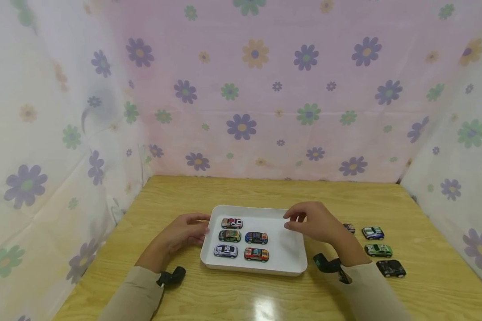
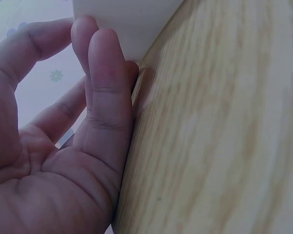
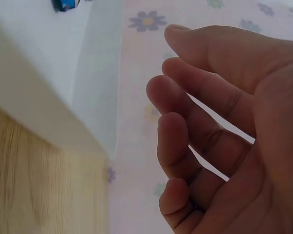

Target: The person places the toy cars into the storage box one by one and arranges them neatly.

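A white tray [image 1: 287,254] holds several toy cars, three in a left column and two beside them, a blue one [image 1: 256,238] above a red one [image 1: 256,254]. My left hand [image 1: 184,232] touches the tray's left side; in the left wrist view the fingertips of the left hand [image 2: 93,107] meet the white wall [image 2: 132,24]. Over the tray's right part hovers my right hand [image 1: 313,222], fingers loosely bent and holding nothing. The right wrist view shows the right hand [image 3: 219,112] empty beside the tray wall [image 3: 95,97].
Right of my right hand lie a white-blue car [image 1: 373,232], a green car [image 1: 378,250], a black car [image 1: 391,268] and a partly hidden car [image 1: 349,228]. The wooden table [image 1: 176,196] is bordered by flowered cloth [image 1: 265,147] behind and at both sides.
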### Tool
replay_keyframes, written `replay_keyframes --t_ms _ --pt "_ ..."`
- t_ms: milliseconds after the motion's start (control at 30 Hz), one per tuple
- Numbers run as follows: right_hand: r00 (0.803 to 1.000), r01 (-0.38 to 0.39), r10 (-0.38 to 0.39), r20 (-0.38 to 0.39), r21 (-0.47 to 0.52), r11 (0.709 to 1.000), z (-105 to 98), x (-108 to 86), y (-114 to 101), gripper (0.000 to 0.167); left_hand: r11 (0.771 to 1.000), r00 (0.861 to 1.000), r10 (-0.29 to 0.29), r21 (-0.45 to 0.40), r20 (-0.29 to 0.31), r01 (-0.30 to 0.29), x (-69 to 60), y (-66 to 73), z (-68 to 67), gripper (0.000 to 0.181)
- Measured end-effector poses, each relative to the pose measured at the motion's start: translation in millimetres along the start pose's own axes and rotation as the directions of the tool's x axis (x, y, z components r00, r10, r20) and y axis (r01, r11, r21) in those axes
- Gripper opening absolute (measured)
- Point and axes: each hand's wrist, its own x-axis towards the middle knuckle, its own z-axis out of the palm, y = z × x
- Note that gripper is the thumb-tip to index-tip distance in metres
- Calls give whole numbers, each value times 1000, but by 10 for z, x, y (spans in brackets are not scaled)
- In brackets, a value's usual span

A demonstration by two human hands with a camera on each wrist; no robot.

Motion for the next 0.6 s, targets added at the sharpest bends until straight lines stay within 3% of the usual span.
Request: replay_keyframes --t_ms 300,600 --pt "997 -15 14 -73 -18 1000 -201 -271 251 17 1000 1000 6 -2 18 -6 7 20 -4 58" --pt "992 -53 48 -113 -45 998 -279 -487 508 20 1000 1000 -4 -5 8 4 -4 -15 -2 58"
